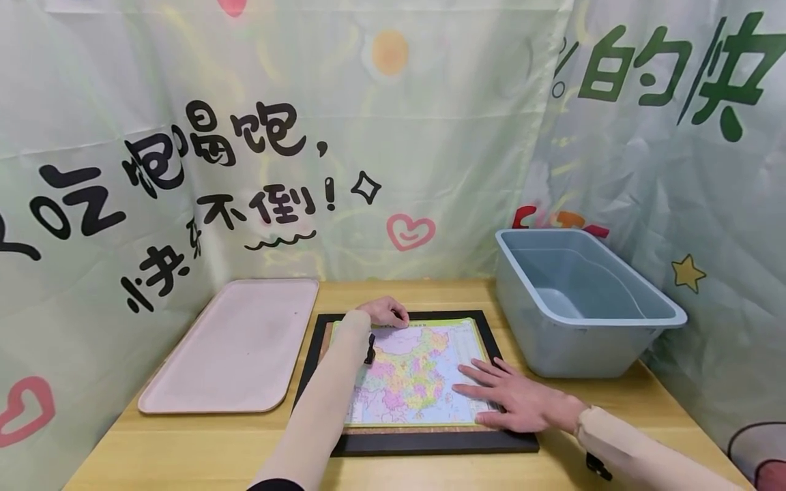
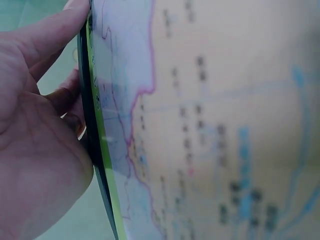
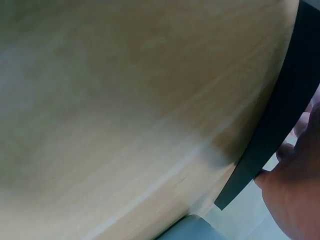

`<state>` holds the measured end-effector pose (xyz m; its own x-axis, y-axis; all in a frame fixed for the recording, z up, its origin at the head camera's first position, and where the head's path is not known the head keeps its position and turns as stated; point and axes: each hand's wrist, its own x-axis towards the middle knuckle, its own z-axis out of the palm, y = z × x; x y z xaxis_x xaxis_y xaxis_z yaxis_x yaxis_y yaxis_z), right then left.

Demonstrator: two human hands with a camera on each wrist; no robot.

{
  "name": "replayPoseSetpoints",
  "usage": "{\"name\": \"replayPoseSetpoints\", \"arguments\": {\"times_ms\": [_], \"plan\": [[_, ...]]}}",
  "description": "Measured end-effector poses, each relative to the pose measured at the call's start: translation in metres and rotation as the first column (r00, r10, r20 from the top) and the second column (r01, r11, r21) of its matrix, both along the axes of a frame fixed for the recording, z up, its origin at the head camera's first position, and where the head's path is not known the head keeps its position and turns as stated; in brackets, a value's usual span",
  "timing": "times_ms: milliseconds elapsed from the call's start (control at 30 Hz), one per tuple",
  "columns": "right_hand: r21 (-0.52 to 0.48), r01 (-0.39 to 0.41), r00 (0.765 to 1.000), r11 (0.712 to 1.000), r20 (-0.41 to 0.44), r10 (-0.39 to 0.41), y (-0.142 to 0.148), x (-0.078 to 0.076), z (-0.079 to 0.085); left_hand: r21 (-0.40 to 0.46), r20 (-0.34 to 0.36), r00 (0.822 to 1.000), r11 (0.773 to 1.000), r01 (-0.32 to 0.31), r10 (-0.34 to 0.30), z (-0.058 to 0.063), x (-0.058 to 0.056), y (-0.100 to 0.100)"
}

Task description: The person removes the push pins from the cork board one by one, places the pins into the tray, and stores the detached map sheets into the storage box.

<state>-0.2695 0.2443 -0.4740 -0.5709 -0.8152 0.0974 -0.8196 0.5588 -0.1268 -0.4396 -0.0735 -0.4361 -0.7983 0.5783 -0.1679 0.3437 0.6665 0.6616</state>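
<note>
R fingers (image 1: 482, 393) on map (image 1: 402, 372), nr bin (image 1: 589, 351)

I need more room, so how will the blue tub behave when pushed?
The tub is probably light for its size, looking thin-walled. Pushed high up, it may tip, since it narrows toward the bottom.

Tray (image 1: 233, 348) left, bin (image 1: 598, 349) right of frame (image 1: 430, 444); narrow tabletop (image 1: 202, 453) gaps between. Left forearm (image 1: 331, 395) obstructs frame's left side.

table (image 1: 202, 450): tray (image 1: 230, 348) left / board (image 1: 434, 443) middle / tub (image 1: 589, 348) right / map (image 1: 417, 375) on board
</note>
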Motion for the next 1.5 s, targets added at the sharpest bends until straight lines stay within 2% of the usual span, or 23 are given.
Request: {"name": "replayPoseSetpoints", "arguments": {"times_ms": [167,300,500,667,1067,1333,1500], "plan": [[-0.015,0.010,1.000,1.000,-0.015,-0.010,0.003,0.000,0.002,-0.006,-0.003,1.000,1.000,0.021,-0.021,0.000,-0.008,0.003],[-0.005,0.011,1.000,1.000,-0.018,-0.011,0.001,-0.001,0.002,-0.027,-0.006,1.000,1.000,-0.001,0.001,-0.003,-0.013,0.002],[0.003,0.005,1.000,1.000,-0.008,-0.005,-0.001,0.001,0.001,-0.004,0.024,1.000,1.000,-0.010,0.010,-0.003,-0.005,-0.001],[0.005,0.007,1.000,1.000,-0.025,-0.007,0.000,0.000,0.002,0.029,0.024,1.000,1.000,-0.003,0.003,0.002,0.000,-0.001],[-0.001,0.000,1.000,1.000,-0.023,0.000,-0.001,0.002,0.001,0.049,0.047,0.999,0.999,-0.018,0.016,0.002,0.000,-0.005],[0.001,-0.005,0.999,1.000,-0.034,0.005,-0.002,0.000,0.002,0.095,0.044,0.999,0.995,-0.029,0.025,0.002,-0.004,-0.013],[-0.012,-0.003,1.000,1.000,-0.010,0.003,-0.002,0.003,-0.001,0.145,0.032,0.998,0.988,-0.055,0.051,0.000,0.000,-0.018]]}}
